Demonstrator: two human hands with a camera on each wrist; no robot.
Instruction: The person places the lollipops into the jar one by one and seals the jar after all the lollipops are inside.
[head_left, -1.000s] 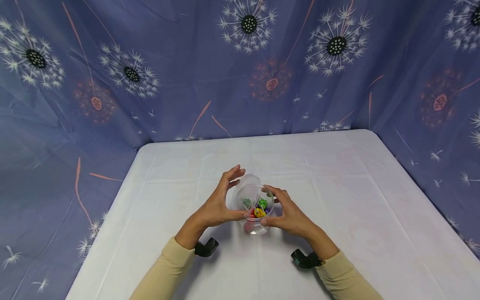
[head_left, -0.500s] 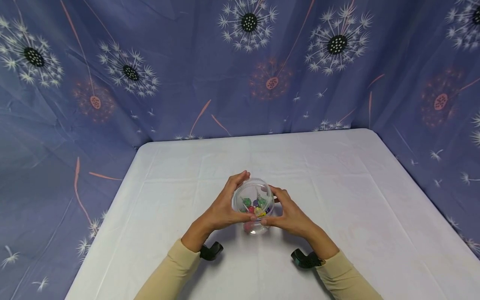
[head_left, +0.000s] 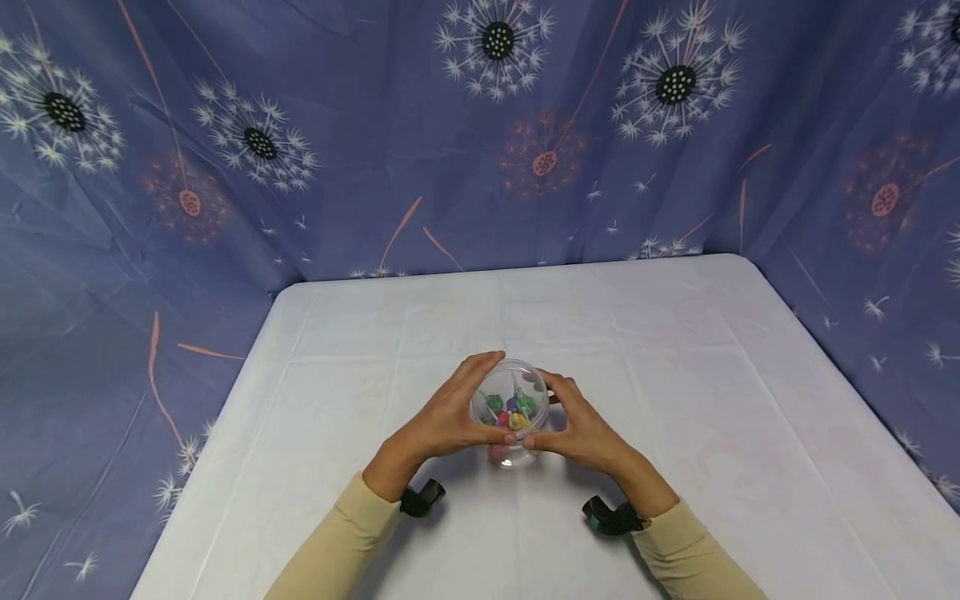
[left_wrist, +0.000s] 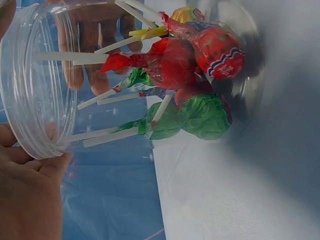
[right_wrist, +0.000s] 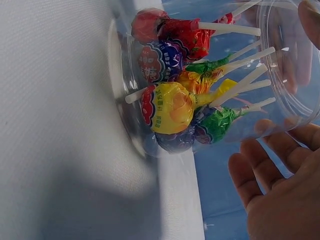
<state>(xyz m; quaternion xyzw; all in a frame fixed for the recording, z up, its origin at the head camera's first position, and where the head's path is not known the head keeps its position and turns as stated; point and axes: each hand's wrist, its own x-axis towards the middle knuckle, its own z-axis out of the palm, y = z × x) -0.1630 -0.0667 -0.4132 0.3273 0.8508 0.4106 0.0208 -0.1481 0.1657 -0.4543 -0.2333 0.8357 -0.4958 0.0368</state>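
Observation:
A clear plastic jar (head_left: 522,457) stands upright on the table with several wrapped lollipops (left_wrist: 177,62) inside, red, green, yellow and purple. Its clear round lid (head_left: 498,383) sits across the mouth. My left hand (head_left: 448,418) grips the lid's edge, thumb at the near side and fingers round the far left. From the other side my right hand (head_left: 583,430) holds the jar near its rim, thumb in front and fingers behind. In the right wrist view a yellow lollipop (right_wrist: 172,107) lies low against the wall, sticks pointing toward the lid.
A white cloth (head_left: 697,392) covers the table. Blue curtain fabric (head_left: 360,167) with dandelion prints hangs behind and along both sides. Dark wrist cameras (head_left: 613,517) are strapped under both wrists, close over the tabletop.
The lid, tilted up at the jar's left side in my left hand, has come down flat over the mouth. My left hand moved right with it; my right hand stayed in place.

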